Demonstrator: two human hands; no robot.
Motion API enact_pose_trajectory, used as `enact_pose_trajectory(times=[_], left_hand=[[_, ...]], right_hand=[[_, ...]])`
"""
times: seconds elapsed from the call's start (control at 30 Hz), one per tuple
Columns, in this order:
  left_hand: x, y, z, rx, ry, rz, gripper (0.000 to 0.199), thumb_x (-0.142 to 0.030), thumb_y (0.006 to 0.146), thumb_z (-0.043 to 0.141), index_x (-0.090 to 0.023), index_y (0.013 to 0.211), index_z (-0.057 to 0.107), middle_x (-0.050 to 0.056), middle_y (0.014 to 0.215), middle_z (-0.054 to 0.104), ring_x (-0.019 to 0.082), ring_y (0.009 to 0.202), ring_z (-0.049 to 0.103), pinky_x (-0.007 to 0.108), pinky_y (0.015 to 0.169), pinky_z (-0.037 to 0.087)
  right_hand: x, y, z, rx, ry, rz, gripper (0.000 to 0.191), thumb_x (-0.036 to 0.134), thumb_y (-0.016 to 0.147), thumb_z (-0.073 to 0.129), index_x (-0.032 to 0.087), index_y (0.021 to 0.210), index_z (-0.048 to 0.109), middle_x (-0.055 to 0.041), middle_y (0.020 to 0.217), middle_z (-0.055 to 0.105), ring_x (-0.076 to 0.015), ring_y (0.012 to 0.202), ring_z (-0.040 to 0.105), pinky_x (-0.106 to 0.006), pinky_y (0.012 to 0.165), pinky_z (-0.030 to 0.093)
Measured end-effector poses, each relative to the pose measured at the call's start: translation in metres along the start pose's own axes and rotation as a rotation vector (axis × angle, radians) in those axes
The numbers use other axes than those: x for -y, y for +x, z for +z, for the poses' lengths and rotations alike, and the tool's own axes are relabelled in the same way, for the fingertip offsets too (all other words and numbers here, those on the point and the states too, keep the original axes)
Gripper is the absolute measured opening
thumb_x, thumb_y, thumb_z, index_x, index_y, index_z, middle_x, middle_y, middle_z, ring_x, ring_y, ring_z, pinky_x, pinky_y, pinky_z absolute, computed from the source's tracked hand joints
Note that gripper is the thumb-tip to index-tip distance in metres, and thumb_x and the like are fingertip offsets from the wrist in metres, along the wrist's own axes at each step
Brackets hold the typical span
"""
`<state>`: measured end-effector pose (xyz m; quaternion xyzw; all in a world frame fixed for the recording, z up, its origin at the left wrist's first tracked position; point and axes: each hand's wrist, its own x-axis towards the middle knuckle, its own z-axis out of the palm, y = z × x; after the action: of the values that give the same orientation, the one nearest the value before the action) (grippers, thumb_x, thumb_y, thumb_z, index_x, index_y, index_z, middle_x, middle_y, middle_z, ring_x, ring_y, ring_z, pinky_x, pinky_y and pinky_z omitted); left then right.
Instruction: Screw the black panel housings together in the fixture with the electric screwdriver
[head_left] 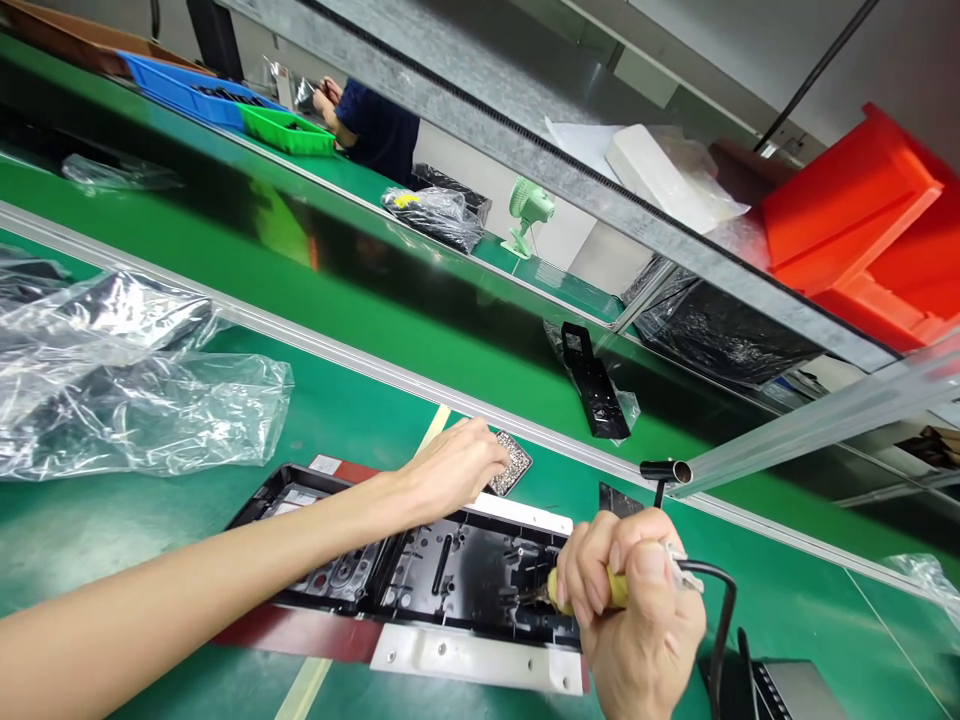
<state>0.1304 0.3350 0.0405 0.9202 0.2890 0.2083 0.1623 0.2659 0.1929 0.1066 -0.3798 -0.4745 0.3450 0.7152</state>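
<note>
My right hand (637, 600) is wrapped round the yellow handle of a corded soldering iron (619, 590). Its black cord loops down from the back of the grip. The iron's metal tip points into the right end of a long black plastic housing (469, 570), which lies with its ribbed inside facing up. Whether the tip touches the plastic I cannot tell. My left hand (454, 468) reaches across the housing, fingers closed together at the edge of a small tray of tiny metal parts (512, 462). Anything between those fingertips is hidden.
White strips (480, 655) on a dark red board flank the housing. A metal tube holder (666, 472) stands behind my right hand. Clear plastic bags (150, 380) lie at left. Across the rail is a black part (592, 385). Red bins (855, 230) sit on the shelf; a co-worker (375, 130) is beyond.
</note>
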Motion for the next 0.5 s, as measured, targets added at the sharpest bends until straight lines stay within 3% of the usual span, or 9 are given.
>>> enact_pose_trajectory(times=[0.13, 0.3, 0.5], left_hand=[[0.023, 0.027, 0.013, 0.027, 0.018, -0.03, 0.027, -0.011, 0.091, 0.055, -0.017, 0.068, 0.068, 0.006, 0.065, 0.061, 0.023, 0.081, 0.058, 0.032, 0.07, 0.038], [0.03, 0.038, 0.028, 0.079, 0.023, 0.005, 0.027, -0.004, 0.081, 0.057, -0.018, 0.057, 0.06, 0.004, 0.057, 0.055, 0.021, 0.071, 0.056, 0.031, 0.067, 0.038], [0.033, 0.046, 0.036, 0.092, 0.069, 0.024, 0.03, -0.013, 0.085, 0.057, -0.018, 0.056, 0.06, 0.007, 0.058, 0.059, 0.023, 0.072, 0.057, 0.033, 0.07, 0.042]], right_hand=[[-0.001, 0.0, -0.002, -0.011, 0.004, 0.01, 0.028, 0.03, 0.104, 0.045, 0.022, 0.077, 0.048, 0.0073, 0.053, 0.04, -0.008, 0.044, 0.039, -0.02, 0.041, 0.04], [0.0, 0.0, 0.0, -0.033, 0.001, 0.003, 0.029, 0.031, 0.103, 0.047, 0.022, 0.075, 0.049, 0.0075, 0.051, 0.04, -0.0079, 0.042, 0.037, -0.02, 0.039, 0.039], [0.0, 0.0, 0.001, -0.034, 0.004, 0.01, 0.029, 0.031, 0.102, 0.048, 0.022, 0.074, 0.049, 0.0076, 0.051, 0.04, -0.0078, 0.041, 0.038, -0.02, 0.039, 0.039]])
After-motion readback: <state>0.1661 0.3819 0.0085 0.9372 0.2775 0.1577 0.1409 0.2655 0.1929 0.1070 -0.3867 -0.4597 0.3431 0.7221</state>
